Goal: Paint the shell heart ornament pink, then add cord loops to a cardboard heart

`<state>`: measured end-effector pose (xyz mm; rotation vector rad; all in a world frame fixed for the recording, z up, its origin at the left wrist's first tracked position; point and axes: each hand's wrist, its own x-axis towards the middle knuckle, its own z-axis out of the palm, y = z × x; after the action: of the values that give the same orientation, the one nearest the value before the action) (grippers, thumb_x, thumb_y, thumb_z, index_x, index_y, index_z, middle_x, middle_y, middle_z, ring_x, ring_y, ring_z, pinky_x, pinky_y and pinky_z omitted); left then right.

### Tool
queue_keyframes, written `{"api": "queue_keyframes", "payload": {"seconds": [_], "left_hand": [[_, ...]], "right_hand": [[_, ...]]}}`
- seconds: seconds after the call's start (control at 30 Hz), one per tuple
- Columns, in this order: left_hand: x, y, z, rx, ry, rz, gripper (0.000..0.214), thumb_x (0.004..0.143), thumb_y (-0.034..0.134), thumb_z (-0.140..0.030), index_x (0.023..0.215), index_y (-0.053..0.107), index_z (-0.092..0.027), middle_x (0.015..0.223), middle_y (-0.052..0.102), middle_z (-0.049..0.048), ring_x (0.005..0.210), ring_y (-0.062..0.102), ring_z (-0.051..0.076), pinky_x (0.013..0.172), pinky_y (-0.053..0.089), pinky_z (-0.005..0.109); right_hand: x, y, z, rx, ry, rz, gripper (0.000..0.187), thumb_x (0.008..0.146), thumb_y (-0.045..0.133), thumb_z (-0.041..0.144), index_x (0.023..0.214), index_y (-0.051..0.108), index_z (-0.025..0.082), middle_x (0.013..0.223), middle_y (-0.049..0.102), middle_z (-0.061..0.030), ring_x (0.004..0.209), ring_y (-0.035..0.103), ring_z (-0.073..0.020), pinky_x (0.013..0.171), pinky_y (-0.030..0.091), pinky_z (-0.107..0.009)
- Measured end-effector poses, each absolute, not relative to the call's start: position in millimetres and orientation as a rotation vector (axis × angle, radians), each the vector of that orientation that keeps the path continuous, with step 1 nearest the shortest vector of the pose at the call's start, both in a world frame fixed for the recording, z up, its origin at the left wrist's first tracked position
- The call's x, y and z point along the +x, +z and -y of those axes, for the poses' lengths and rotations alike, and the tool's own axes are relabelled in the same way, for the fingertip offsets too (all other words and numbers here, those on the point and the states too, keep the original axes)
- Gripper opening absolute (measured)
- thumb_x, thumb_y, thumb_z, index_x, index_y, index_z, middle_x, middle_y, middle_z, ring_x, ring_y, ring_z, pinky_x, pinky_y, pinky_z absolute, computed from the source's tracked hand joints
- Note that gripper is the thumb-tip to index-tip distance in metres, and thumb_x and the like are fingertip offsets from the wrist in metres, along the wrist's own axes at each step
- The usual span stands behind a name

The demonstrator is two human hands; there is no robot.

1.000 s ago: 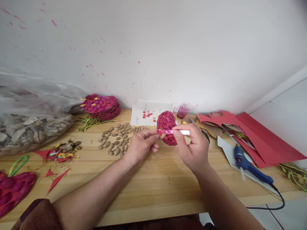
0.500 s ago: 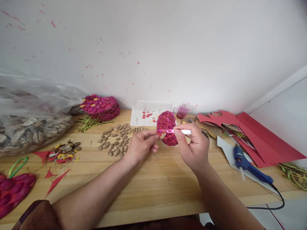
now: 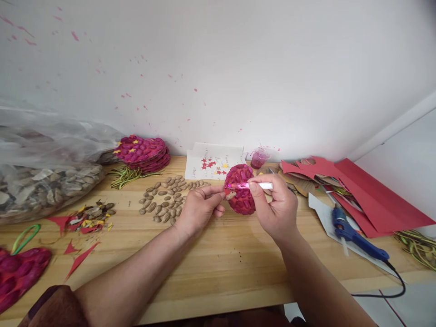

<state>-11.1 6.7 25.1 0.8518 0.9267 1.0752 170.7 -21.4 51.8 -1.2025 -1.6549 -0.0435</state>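
Magenta peanut-covered disc [image 3: 239, 174]: over the desk [image 3: 218, 272], one unpainted peanut [image 3: 231, 195] | left hand [image 3: 201, 205]: fingers pinching the disc's left edge | right hand [image 3: 276, 206]: fingers closed around a paintbrush [image 3: 264, 185], tip at the disc | behind: plastic cup [image 3: 259, 160] | left: loose peanuts [image 3: 165, 210]

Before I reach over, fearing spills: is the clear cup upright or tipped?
Upright: the clear cup has its rim uppermost, pink contents below.

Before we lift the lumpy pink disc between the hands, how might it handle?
The lumpy pink disc is probably stiff: held near its edge by the left hand, it shows no sag. Its glossy surface suggests it may be slippery, perhaps wet near the brush.
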Motion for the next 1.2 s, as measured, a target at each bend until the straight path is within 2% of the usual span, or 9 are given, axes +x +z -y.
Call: {"api": "queue_keyframes", "payload": {"seconds": [0.17,0.3,0.83,1.07,1.2], "left_hand": [[-11.0,26.2,-7.0,0.849,1.085,-0.937,0.029,0.065,0.090,-0.028,0.088,0.083,-0.012,0.078,0.077,0.0060,0.048,0.056,0.007,0.045,0.047,0.018],[-11.2,26.0,-7.2,0.871,1.083,-0.955,0.028,0.067,0.090,-0.028,0.089,0.083,-0.012,0.069,0.074,0.0034,0.047,0.055,0.007,0.045,0.047,0.018],[-10.9,21.0,-6.8,0.940,1.079,-0.961,0.024,0.073,0.086,-0.027,0.092,0.083,-0.013,0.082,0.078,0.0047,0.049,0.057,0.006,0.046,0.049,0.017],[-11.2,21.9,-8.4,0.902,1.075,-0.970,0.021,0.072,0.086,-0.025,0.089,0.082,-0.013,0.067,0.072,0.0011,0.048,0.057,0.007,0.046,0.048,0.017],[-10.9,23.6,-8.3,0.897,1.071,-0.973,0.020,0.073,0.086,-0.024,0.089,0.082,-0.013,0.071,0.074,0.0022,0.047,0.057,0.007,0.046,0.049,0.017]], "right_hand": [[170.9,51.3,21.6,-1.205,-0.026,1.630,0.004,0.096,0.066,0.028,0.099,0.069,0.027,0.092,0.074,-0.0014,0.085,0.069,-0.0201,0.083,0.054,-0.039],[170.4,51.4,21.8,-1.200,-0.014,1.631,0.006,0.097,0.065,0.030,0.099,0.069,0.026,0.091,0.074,-0.0020,0.083,0.069,-0.0202,0.082,0.054,-0.039],[173.2,54.2,21.8,-1.191,-0.061,1.634,0.003,0.096,0.066,0.025,0.098,0.068,0.025,0.090,0.073,-0.0017,0.082,0.066,-0.0189,0.078,0.050,-0.037],[165.0,61.0,26.1,-1.085,-0.111,1.803,0.004,0.095,0.066,0.020,0.092,0.068,0.023,0.082,0.073,0.0001,0.078,0.063,-0.0170,0.078,0.048,-0.037],[161.6,61.5,26.0,-1.067,-0.136,1.813,0.005,0.095,0.066,0.019,0.092,0.069,0.023,0.082,0.073,0.0000,0.078,0.062,-0.0171,0.077,0.048,-0.036]]}}
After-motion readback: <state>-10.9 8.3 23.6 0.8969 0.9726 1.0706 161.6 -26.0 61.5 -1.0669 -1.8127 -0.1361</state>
